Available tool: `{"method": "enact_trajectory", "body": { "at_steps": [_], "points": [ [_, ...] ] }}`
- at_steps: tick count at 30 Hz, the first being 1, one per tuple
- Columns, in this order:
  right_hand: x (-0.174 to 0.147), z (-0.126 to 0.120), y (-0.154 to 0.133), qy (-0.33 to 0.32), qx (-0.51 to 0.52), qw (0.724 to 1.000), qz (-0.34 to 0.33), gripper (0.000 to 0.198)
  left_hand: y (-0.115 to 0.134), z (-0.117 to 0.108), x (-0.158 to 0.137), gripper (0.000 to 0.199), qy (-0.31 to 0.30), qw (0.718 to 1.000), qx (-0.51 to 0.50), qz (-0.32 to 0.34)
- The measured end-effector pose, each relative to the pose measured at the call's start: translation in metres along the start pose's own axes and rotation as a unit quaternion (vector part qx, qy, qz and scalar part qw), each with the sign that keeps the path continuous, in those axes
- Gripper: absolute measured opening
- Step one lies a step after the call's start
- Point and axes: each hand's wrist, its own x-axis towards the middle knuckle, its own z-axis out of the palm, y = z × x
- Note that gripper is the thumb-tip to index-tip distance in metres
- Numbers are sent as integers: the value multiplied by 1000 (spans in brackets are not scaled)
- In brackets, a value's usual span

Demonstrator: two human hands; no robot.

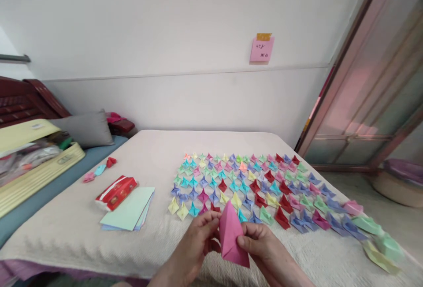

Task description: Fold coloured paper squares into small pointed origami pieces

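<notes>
A pink sheet of folded origami paper (231,236) is held up between my two hands, its pointed end upward and its wider end toward me. My left hand (200,236) pinches its left edge, and the fingertips are partly hidden behind the paper. On the right edge, my right hand (259,245) grips with the thumb in front and fingers behind. Just beyond lie many small folded paper boats (236,201) in rows, coloured red, blue, green, yellow, pink and purple.
Left of the rows, a red tissue pack (117,192) touches a stack of coloured paper (127,214). Small crumpled-looking pieces (100,170) lie farther left. A yellow box (39,172) and a grey pillow (84,129) are beyond. A pink note (261,50) hangs on the wall.
</notes>
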Motion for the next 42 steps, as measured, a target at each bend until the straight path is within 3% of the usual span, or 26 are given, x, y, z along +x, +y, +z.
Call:
{"method": "enact_trajectory", "body": {
  "at_steps": [4,9,15,24,30,36,42],
  "points": [
    [-1,4,2,-33,73,996,29,21,-1,0,0,21,-33,995,-71,-61],
    [2,3,11,-38,128,990,51,24,-2,-6,-1,18,-23,991,-100,-81],
    [4,0,21,-38,200,977,65,24,6,-7,-2,19,-65,979,-150,-121],
    [0,4,14,-26,169,984,53,20,0,-7,-7,19,-42,969,-179,-167],
    [5,-11,2,19,75,996,40,25,4,-9,-4,22,13,984,-125,-127],
    [7,-16,3,4,5,999,41,23,9,-8,-5,29,28,998,-25,-54],
    [5,-2,2,54,-40,997,-48,26,8,-3,-5,24,36,998,55,23]
  ]
}}
